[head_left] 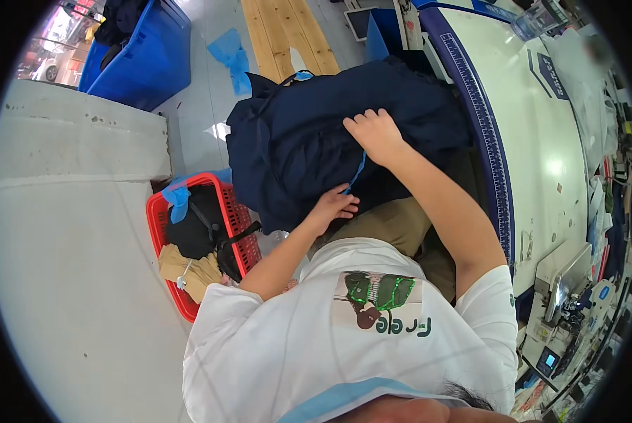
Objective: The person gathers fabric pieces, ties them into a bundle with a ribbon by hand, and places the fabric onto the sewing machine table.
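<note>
A large bundle of dark navy cloth [295,151] rests in front of my body, its surface loosely folded. My right hand [376,136] lies closed on top of the bundle, knuckles up. From under its heel a thin blue strip [360,171] runs down towards my left hand [335,206], which pinches the strip's lower part at the bundle's near side. The other fingers of the left hand are loosely bent. The strip's upper end is hidden beneath the right hand.
On the left stands a red basket [242,243] with black and tan items, beside a white wall block [76,247]. A blue bin [143,60] holds dark cloth. Wooden planks [287,35] lie ahead. A white table with a ruler edge [481,120] borders the right.
</note>
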Tool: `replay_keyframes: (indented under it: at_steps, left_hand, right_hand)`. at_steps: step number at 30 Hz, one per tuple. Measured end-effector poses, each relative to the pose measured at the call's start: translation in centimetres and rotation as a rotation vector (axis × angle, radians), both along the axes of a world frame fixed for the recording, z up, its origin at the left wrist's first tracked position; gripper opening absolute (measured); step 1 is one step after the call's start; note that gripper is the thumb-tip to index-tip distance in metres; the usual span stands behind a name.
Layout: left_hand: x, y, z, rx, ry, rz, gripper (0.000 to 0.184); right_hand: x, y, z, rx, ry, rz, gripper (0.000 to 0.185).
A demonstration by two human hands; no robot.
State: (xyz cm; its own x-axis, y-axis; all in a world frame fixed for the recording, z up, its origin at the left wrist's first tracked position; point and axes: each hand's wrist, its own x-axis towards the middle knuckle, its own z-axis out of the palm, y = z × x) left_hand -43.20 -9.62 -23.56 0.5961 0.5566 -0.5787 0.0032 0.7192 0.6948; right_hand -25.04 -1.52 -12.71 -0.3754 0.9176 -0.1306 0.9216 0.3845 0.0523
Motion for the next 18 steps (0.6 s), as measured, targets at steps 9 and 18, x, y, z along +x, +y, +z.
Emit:
replay_keyframes:
  at_steps: [9, 18]
  left_hand:
    - [-2.5, 4.2, 5.8, 0.122, -0.092, 0.624, 0.031]
    - [-0.7, 5.3, 19.5, 1.02, 0.224, -0.335, 0.048]
  right_hand:
    - [-1.5, 0.4, 9.6, 0.134, 0.038, 0.089, 0.032]
    - [5.9, -12.0, 22.6, 0.263, 0.164, -0.203, 0.047]
